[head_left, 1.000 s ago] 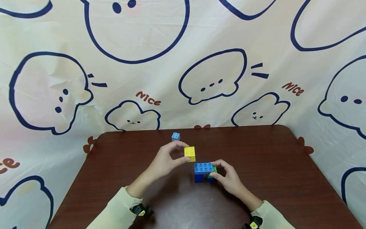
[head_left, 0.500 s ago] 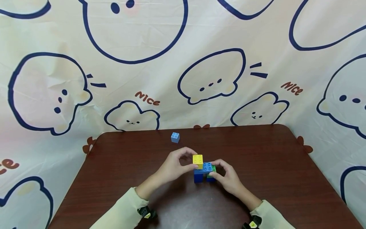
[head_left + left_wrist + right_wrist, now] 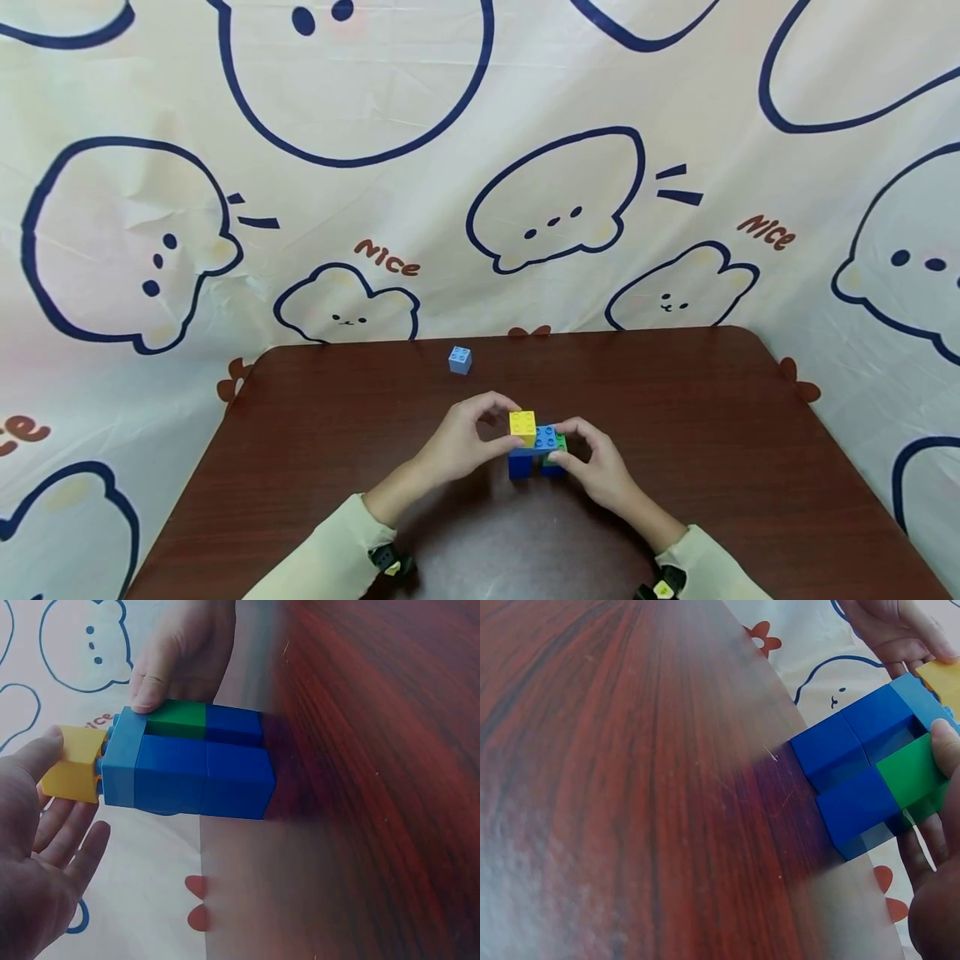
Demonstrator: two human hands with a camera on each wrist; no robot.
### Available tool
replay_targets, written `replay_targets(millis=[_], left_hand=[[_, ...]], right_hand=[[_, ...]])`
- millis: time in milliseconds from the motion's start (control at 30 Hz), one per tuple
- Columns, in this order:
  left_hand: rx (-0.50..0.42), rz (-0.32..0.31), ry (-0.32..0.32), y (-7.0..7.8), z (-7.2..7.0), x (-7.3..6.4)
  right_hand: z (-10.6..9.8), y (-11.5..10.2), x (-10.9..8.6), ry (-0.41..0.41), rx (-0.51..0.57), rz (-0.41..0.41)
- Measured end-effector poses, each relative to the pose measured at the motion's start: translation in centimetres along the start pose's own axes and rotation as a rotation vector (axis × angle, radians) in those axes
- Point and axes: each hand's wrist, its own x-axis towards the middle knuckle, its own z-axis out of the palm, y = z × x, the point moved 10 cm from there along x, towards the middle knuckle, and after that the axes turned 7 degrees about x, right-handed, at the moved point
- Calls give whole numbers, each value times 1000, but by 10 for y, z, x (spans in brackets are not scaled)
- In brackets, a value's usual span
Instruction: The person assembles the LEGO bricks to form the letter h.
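A brown table (image 3: 720, 450) meets a cartoon-printed cloth (image 3: 420, 212) behind. Mid-table, a block stack (image 3: 187, 769) stands upright, its light-blue top brick (image 3: 545, 437) running left to right. The left hand (image 3: 459, 442) pinches a yellow block (image 3: 522, 429) at that brick's left end; the right hand (image 3: 600, 468) grips the stack's right. Wood extends both sides; a small blue block (image 3: 460, 361) sits near the far edge (image 3: 600, 335).
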Motion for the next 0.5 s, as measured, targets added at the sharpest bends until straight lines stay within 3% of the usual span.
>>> replay_targets(millis=[500], left_hand=[[1, 7, 6, 0, 0, -1]], right_hand=[[-1, 1, 1, 12, -22, 17]])
